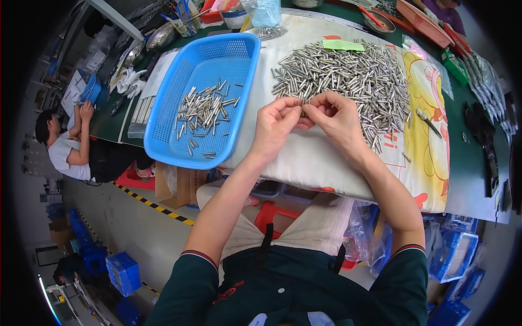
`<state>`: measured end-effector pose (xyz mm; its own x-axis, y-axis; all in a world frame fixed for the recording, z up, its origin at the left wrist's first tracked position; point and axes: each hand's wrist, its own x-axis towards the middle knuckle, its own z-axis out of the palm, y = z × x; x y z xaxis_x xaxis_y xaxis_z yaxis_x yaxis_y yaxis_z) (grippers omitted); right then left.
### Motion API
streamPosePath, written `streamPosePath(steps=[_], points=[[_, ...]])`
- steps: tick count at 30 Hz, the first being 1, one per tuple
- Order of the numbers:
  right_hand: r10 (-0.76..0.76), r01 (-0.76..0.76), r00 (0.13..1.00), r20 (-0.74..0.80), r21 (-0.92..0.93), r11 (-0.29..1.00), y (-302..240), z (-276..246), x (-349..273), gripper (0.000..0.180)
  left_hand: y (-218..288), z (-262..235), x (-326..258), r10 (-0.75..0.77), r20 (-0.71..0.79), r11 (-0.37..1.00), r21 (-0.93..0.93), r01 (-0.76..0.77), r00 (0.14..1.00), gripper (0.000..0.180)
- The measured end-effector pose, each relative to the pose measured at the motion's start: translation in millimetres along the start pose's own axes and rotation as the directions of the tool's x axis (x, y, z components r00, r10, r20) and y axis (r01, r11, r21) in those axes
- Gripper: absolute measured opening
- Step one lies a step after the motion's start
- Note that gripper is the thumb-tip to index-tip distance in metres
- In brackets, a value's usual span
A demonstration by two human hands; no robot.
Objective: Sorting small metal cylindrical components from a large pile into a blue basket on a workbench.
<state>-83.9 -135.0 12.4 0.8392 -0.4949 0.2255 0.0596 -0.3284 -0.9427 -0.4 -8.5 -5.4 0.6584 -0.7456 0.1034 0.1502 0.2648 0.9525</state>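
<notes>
My left hand (278,124) and my right hand (338,120) meet fingertip to fingertip over the near edge of the pile. Both are closed in a pinch around a small metal pin (303,102), mostly covered by my fingers. Just beyond them spreads a large heap of short silvery metal pins (337,70) on a pale printed cloth (304,155). A light green paper slip (343,45) rests on the heap. To the left of my hands stands a blue perforated plastic basket (247,103), with a smaller, loose scatter of pins (204,108) on its bottom.
A tool with a pale tip and dark handle (429,123) lies on the cloth's yellow part at right. Far back are a bowl (378,22), a pink tray (424,22) and a green box (454,67). Another person (70,144) sits working at far left.
</notes>
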Motion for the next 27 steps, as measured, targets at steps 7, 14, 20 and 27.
streamPosePath(steps=[7,14,20,27], points=[[0.062,-0.060,0.997,0.038,-0.051,0.997,-3.1,-2.6,0.3,0.017,-1.2,-1.4,0.3,-0.060,0.029,0.997,-0.036,0.062,0.998,0.019],[-0.036,0.038,0.999,0.028,-0.070,0.997,-0.8,-3.3,1.3,0.015,-1.2,-1.0,-0.3,-0.071,0.054,0.997,-0.036,0.073,0.996,0.021],[0.113,-0.136,0.977,0.178,0.122,0.983,-2.6,-10.2,4.2,0.011,5.2,-2.1,-0.4,-0.181,0.105,0.982,-0.036,0.185,0.978,0.023],[0.135,-0.173,0.967,0.217,0.170,0.970,-9.0,-14.0,4.5,0.011,8.9,-5.6,-1.6,-0.218,0.180,0.968,-0.085,0.236,0.959,0.023]])
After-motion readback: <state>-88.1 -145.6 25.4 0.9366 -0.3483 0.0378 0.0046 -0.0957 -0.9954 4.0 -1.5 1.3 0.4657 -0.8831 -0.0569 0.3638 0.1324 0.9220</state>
